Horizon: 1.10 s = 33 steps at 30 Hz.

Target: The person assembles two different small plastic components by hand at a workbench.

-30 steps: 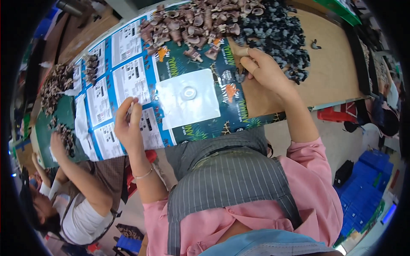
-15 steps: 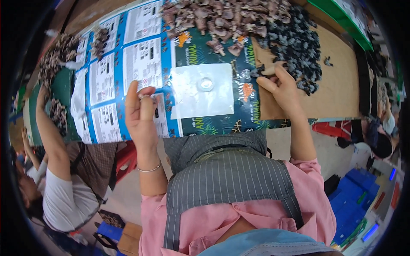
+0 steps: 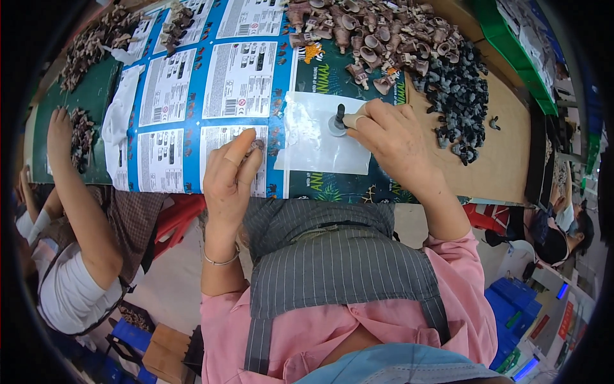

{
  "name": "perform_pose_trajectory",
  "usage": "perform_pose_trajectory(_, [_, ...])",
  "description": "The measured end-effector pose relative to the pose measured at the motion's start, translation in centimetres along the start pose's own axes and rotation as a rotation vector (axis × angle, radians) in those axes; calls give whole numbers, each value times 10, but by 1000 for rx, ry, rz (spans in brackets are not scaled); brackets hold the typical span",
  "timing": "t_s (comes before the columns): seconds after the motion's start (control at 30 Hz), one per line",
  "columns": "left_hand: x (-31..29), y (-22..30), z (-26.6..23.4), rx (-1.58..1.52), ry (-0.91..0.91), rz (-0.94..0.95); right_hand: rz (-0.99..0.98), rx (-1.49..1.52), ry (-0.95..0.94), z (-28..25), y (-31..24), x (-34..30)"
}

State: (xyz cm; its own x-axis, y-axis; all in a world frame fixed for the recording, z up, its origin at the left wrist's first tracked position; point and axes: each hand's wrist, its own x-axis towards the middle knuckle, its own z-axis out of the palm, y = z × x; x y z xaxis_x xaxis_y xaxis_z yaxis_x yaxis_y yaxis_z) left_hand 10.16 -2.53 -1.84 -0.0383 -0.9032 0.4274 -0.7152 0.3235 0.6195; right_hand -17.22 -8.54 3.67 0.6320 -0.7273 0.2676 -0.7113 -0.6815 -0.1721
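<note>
My right hand pinches a small black and grey plastic piece between thumb and fingers. The piece's lower end is at a small round translucent disc, which sits on a white plastic sheet. Whether the end touches the disc's surface, I cannot tell. Left of the sheet, my left hand is curled with its fingertips closed on a small brownish-purple piece, mostly hidden by the fingers.
Hollow brown plastic parts are heaped at the far side, beside a pile of black-grey pieces on brown cardboard. Printed blue-and-white sheets cover the table. At left, a co-worker's arm reaches toward small parts.
My right hand has moved left from the edge of the black-grey pile to the disc, bringing one piece with it. My left hand has turned, its fingers more curled. The view has shifted slightly.
</note>
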Motion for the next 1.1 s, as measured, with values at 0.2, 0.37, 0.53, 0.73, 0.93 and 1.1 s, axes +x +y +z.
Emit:
perform_pose_trajectory(0.2, [-9, -3, 4, -402, 42, -302, -25, -74, -18, -2, -6, 4])
perform_pose_trajectory(0.37, [1, 1, -1, -1024, 38, -616, 63, -51, 104, -3, -13, -1])
perform_pose_trajectory(0.53, [15, 18, 17, -1360, -24, -733, 111, -33, 240, 3, -11, -7])
perform_pose_trajectory(0.73, [24, 31, 34, -1365, -46, -735, 138, 18, 288, 6, -10, -15])
perform_pose_trajectory(0.93, [29, 48, 52, -1326, -84, -656, 286, 309, 388, 16, -1, -19])
perform_pose_trajectory(1.1, [34, 53, 54, -1294, -77, -607, 253, 420, 420, 13, -7, -11])
